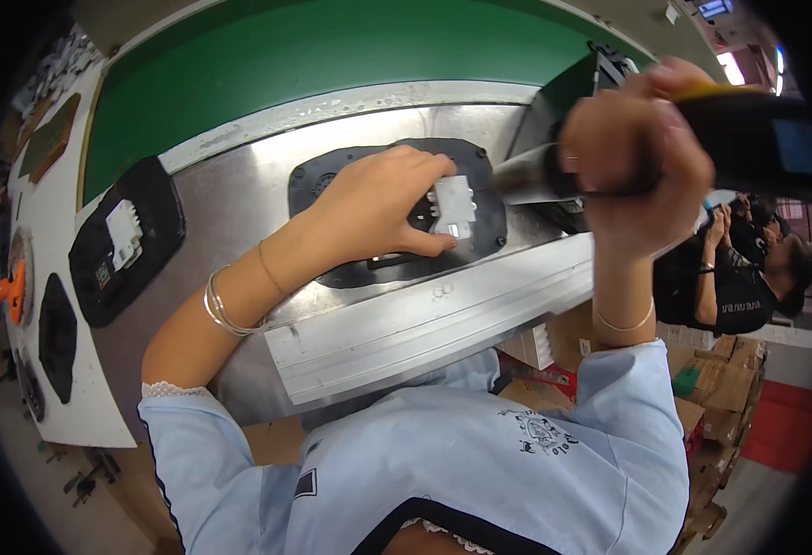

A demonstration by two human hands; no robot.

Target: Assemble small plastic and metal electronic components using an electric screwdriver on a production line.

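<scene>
A rounded black plastic panel (490,215) lies on the metal worktop in front of me, with a white plastic block (457,205) on it. My left hand (366,205) rests across the panel; thumb and fingers are bent around the block's left side, touching it. Raised to the right, my right hand (635,157) is closed around a black handheld power tool (739,139) with some yellow on top. Motion blurs the hand and the tool. The tool's grey nose points left toward the panel, and its exact kind is unclear.
Another black panel (161,208) with a white block stands to the left, near a smaller black panel (57,324) and an orange object (13,291). An aluminium rail (424,324) edges the worktop. Behind are green boarding (332,60) and, at right, a co-worker (748,268) and cardboard boxes (725,384).
</scene>
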